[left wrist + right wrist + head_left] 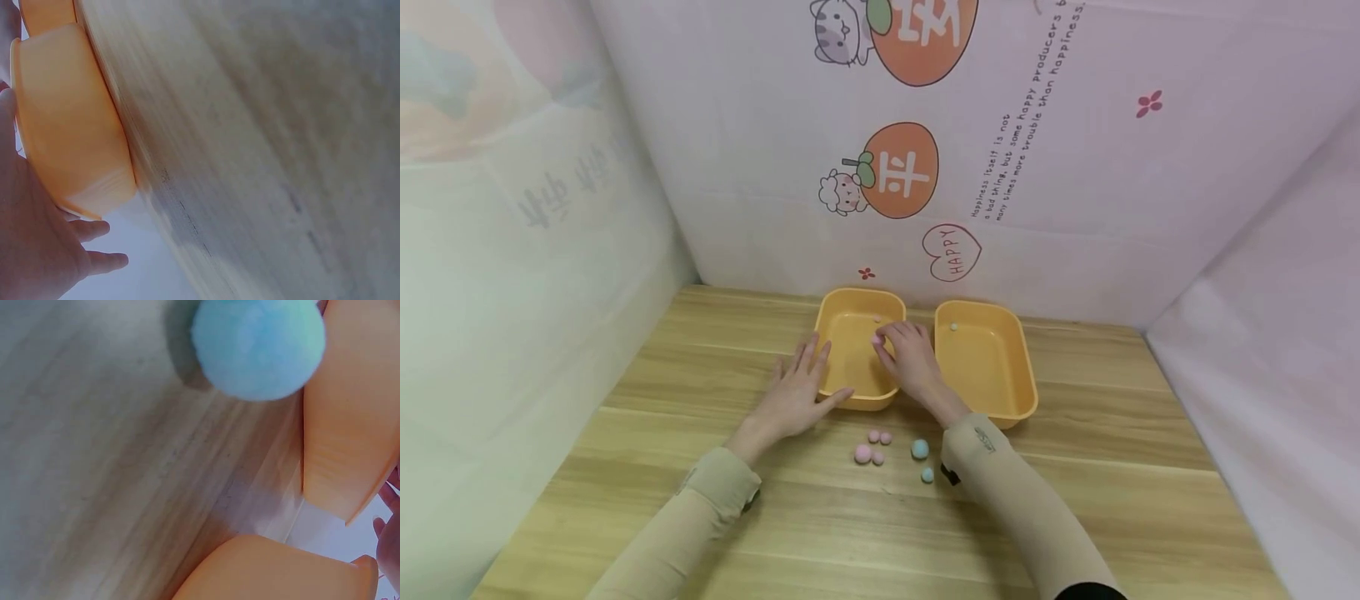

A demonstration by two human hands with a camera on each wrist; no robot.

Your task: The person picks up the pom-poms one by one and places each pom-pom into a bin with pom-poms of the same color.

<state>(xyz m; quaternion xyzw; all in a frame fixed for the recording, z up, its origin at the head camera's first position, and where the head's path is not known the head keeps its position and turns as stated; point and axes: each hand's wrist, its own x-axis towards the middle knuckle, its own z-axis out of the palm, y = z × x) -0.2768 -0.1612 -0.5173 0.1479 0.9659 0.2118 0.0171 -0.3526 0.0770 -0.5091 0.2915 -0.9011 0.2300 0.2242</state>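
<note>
My right hand is over the left yellow bin, pinching a small pink ball between thumb and fingertips. Another tiny pink ball lies inside that bin near its back. With fingers spread, my left hand rests against the bin's left rim and front corner; the left wrist view shows the hand beside the bin wall. Several pink balls sit on the table in front. To their right are a larger light blue ball and a smaller blue ball.
A second yellow bin stands to the right, partly behind my right forearm, with a small pale blue ball inside. Printed cloth walls enclose the wooden table at the back and both sides.
</note>
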